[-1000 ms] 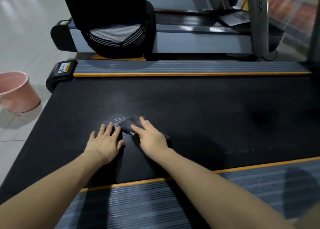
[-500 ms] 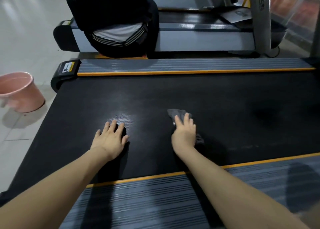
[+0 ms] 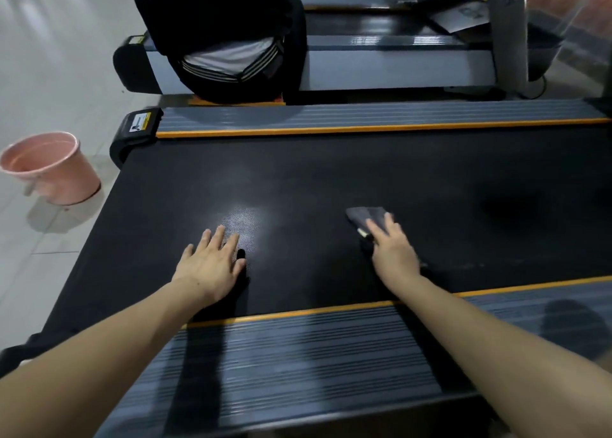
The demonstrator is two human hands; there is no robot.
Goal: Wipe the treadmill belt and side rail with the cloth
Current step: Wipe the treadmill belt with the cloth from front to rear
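Observation:
The black treadmill belt [image 3: 331,179] fills the middle of the view. A grey ribbed side rail [image 3: 298,354] with an orange edge runs along its near side, and another rail [image 3: 364,116] along its far side. My right hand [image 3: 394,252] presses flat on a dark grey cloth [image 3: 366,217] on the belt, right of centre; the cloth sticks out beyond my fingertips. My left hand [image 3: 212,262] lies flat on the belt with fingers spread and nothing in it, beside a shiny patch.
A pink bucket [image 3: 53,169] stands on the tiled floor left of the treadmill's end. Beyond the far rail a person in dark clothes [image 3: 225,39] crouches beside a second treadmill [image 3: 397,63]. A grey upright post [image 3: 510,30] rises at the far right.
My right hand has slid the cloth to the right across the belt, away from my left hand. The left hand has stayed in place.

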